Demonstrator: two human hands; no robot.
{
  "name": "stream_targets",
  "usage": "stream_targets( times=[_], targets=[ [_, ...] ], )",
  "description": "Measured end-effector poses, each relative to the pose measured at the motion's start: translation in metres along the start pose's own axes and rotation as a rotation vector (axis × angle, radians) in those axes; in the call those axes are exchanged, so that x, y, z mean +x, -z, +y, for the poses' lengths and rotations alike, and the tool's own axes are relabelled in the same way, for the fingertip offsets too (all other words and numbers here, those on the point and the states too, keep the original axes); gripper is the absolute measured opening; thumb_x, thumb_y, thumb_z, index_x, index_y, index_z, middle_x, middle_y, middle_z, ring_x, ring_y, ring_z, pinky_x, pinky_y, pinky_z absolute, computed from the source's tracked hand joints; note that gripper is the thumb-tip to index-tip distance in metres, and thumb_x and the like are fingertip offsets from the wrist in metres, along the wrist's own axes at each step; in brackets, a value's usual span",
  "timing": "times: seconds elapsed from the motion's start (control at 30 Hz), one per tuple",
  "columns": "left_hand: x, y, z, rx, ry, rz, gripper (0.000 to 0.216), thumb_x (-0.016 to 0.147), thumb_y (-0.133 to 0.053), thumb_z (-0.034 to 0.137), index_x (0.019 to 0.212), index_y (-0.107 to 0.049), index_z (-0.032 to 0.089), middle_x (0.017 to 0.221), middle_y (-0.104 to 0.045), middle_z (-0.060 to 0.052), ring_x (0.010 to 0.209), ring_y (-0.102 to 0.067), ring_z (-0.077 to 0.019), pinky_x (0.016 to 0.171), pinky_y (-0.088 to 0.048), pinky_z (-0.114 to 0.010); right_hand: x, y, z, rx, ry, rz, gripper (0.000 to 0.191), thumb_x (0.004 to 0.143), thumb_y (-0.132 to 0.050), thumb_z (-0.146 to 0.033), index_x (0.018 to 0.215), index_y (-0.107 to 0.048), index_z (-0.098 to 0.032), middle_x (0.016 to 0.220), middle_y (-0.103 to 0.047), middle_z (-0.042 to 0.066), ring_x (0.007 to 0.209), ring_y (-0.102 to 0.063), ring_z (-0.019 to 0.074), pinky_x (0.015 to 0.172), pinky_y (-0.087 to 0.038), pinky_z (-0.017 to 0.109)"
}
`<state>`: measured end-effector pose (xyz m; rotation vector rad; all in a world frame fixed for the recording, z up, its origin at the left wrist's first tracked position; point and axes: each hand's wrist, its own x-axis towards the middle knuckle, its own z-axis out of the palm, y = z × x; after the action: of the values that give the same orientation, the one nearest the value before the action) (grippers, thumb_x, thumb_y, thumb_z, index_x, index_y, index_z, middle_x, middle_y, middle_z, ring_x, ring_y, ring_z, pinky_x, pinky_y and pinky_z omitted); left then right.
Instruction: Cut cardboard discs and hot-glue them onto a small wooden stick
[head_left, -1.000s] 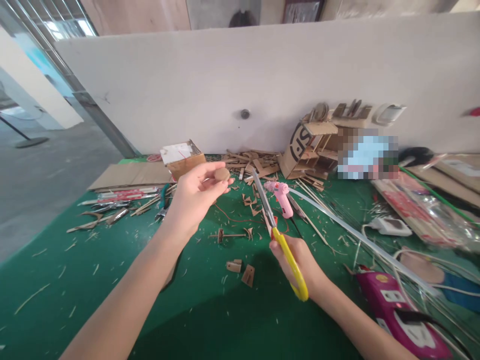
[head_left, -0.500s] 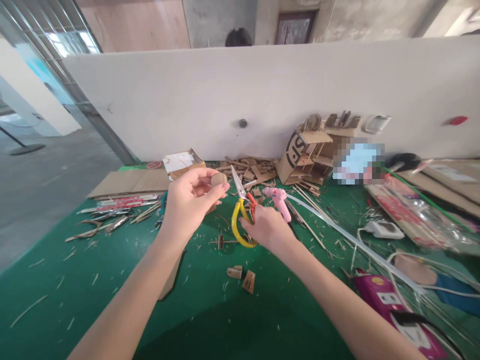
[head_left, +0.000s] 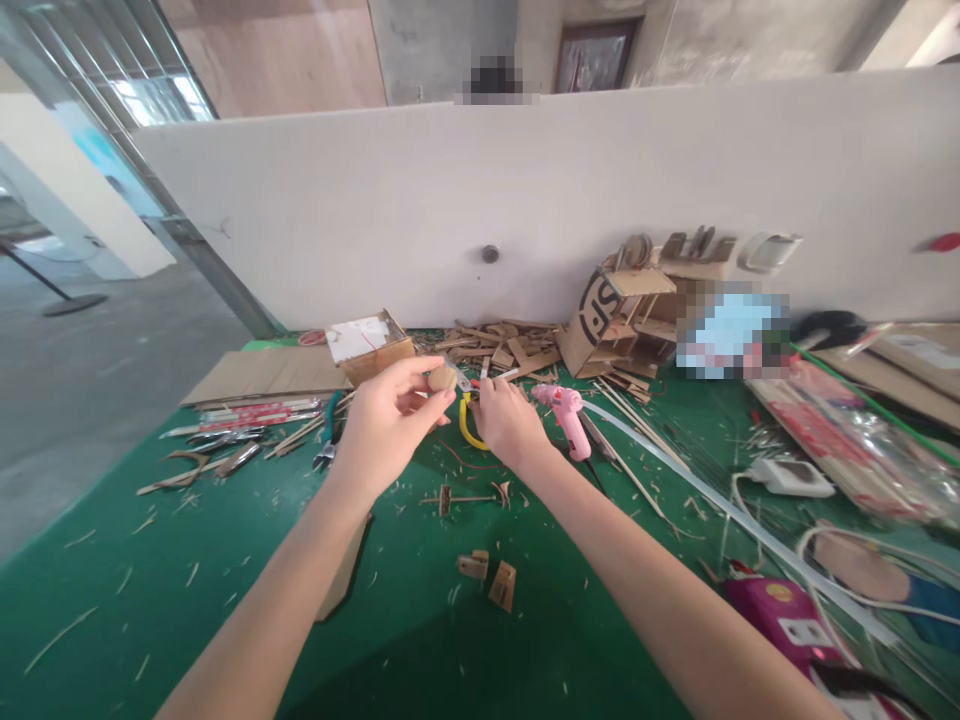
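My left hand (head_left: pixel 397 410) pinches a small rounded piece of cardboard (head_left: pixel 442 378) between thumb and fingers. Closed around yellow-handled scissors (head_left: pixel 471 428), my right hand (head_left: pixel 510 415) is right beside it. The scissor blades point up and left, their tips partly behind the cardboard piece; whether they touch it I cannot tell. Below the hands lies a thin stick with small cardboard parts (head_left: pixel 445 499) on it. Two small cut cardboard pieces (head_left: pixel 502 586) rest nearer to me on the green table (head_left: pixel 420 660).
A pink glue gun (head_left: pixel 571 425) lies right of my right hand. Behind are cardboard scraps (head_left: pixel 517 350), a cardboard box (head_left: pixel 375 350) and a cardboard shelf (head_left: pixel 589 320). Pliers (head_left: pixel 328 430) lie at left. A purple power strip (head_left: pixel 795 630) and cables occupy the right.
My right hand has moved left with the scissors, bringing the blades up to the cardboard piece. My left hand still pinches that piece. The view has shifted slightly.
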<state>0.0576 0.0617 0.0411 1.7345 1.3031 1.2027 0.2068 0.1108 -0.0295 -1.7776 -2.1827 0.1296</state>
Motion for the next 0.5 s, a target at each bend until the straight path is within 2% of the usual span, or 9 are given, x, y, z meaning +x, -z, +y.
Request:
stream_targets(
  times=[0.07,0.17,0.23,0.3,0.4,0.5],
  targets=[
    [0.000,-0.001,-0.002,0.040,-0.010,-0.036,0.034,0.080,-0.062,0.033,0.110,-0.057,0.018,0.094,-0.070,-0.007,0.064,-0.067,-0.0149,0.064,-0.055,-0.028,-0.015,0.004,0.002,0.114,0.052,0.014,0.026,0.094,-0.042,-0.027,0.116,-0.049,-0.015,0.107,-0.064,0.014,0.099,-0.061,0.0215,0.080,-0.049,0.032],
    [-0.001,-0.006,-0.007,0.130,-0.067,-0.103,0.025,0.081,-0.061,0.032,0.101,-0.056,0.018,0.088,-0.070,-0.005,0.066,-0.067,-0.0150,0.064,-0.053,-0.027,-0.048,0.011,0.009,0.574,0.115,0.072,0.025,0.093,-0.042,-0.026,0.117,-0.045,-0.017,0.097,-0.066,0.008,0.081,-0.065,0.0152,0.070,-0.051,0.027],
    [-0.003,-0.011,-0.011,0.221,-0.161,-0.122,0.022,0.080,-0.063,0.032,0.097,-0.055,0.019,0.086,-0.070,-0.004,0.071,-0.066,-0.0152,0.065,-0.052,-0.026,-0.075,0.013,0.018,0.681,0.144,0.074,0.026,0.092,-0.042,-0.025,0.118,-0.043,-0.019,0.097,-0.065,0.006,0.075,-0.064,0.0135,0.065,-0.051,0.026],
    [-0.005,-0.016,-0.015,0.347,-0.274,-0.103,0.025,0.077,-0.066,0.033,0.095,-0.055,0.020,0.084,-0.069,-0.003,0.071,-0.065,-0.0151,0.065,-0.051,-0.026,-0.100,0.013,0.029,0.613,0.162,0.073,0.026,0.092,-0.043,-0.025,0.118,-0.045,-0.020,0.097,-0.065,0.006,0.075,-0.063,0.0143,0.064,-0.051,0.027],
    [-0.009,-0.021,-0.020,0.496,-0.414,-0.053,0.027,0.078,-0.066,0.039,0.094,-0.055,0.020,0.079,-0.069,-0.003,0.066,-0.063,-0.0151,0.062,-0.048,-0.026,-0.129,0.007,0.048,0.275,0.210,0.145,0.023,0.091,-0.043,-0.023,0.112,-0.052,-0.017,0.102,-0.064,0.011,0.092,-0.059,0.0226,0.077,-0.049,0.038],
    [-0.015,-0.027,-0.027,0.509,-0.466,-0.042,0.024,0.081,-0.062,0.039,0.093,-0.056,0.020,0.080,-0.070,-0.004,0.070,-0.065,-0.0163,0.064,-0.048,-0.026,-0.141,-0.004,0.059,0.129,0.276,0.175,0.024,0.091,-0.043,-0.021,0.112,-0.052,-0.014,0.103,-0.063,0.013,0.098,-0.055,0.0256,0.083,-0.046,0.042]
  ],
)
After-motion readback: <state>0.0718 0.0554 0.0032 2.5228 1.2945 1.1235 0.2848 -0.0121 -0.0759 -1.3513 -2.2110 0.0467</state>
